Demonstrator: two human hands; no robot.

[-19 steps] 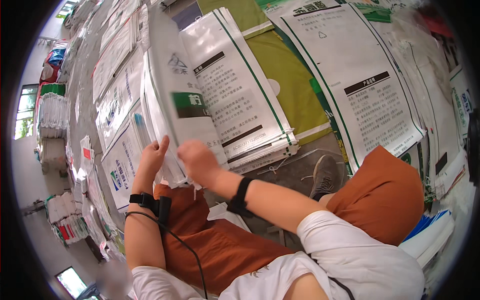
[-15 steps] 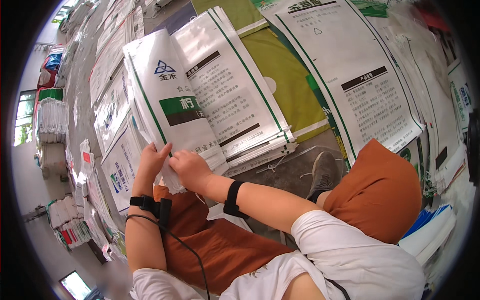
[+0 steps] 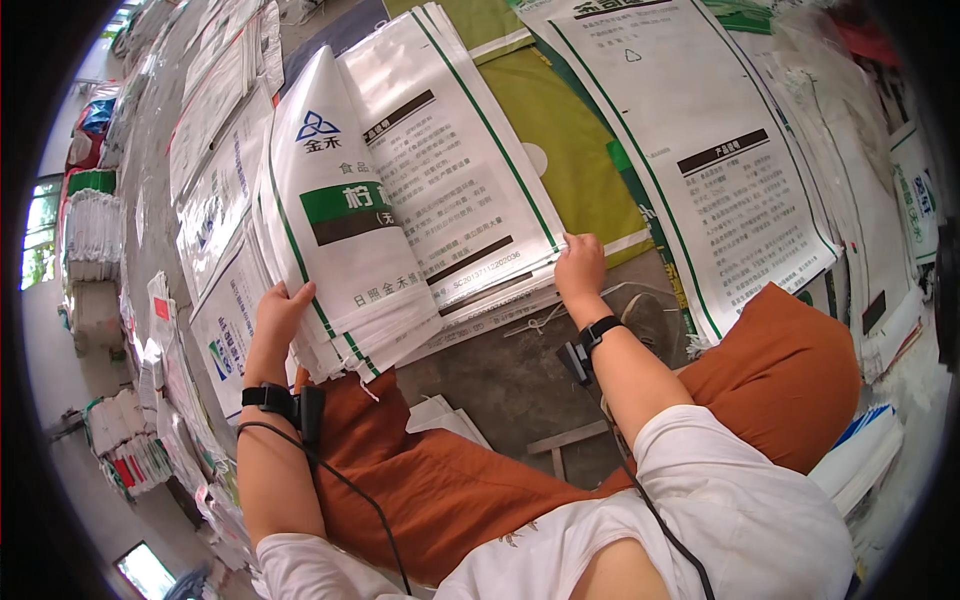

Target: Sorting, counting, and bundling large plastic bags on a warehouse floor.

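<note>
A stack of flat white woven sacks (image 3: 470, 160) with green edge stripes lies before me. The upper sack (image 3: 350, 260), with a blue logo and a green-and-black band, is folded back over the left side of the stack. My left hand (image 3: 280, 315) is closed on the left edge of that folded sack near its lower end, thumb on top. At the lower right corner of the stack, my right hand (image 3: 580, 268) pinches a sack edge between thumb and fingers. How many layers each hand holds is hidden.
Another white sack stack (image 3: 700, 170) lies to the right, beyond olive-green sacks (image 3: 570, 150). More printed sacks (image 3: 215, 300) lie at left. Bundled sacks (image 3: 95, 235) stand along the far-left wall. A small stool (image 3: 570, 437) stands on the floor below the stack.
My right hand has left the folded sack's edge beside my left hand and moved right to the stack's lower right corner. The left hand has shifted slightly left with the fold.
</note>
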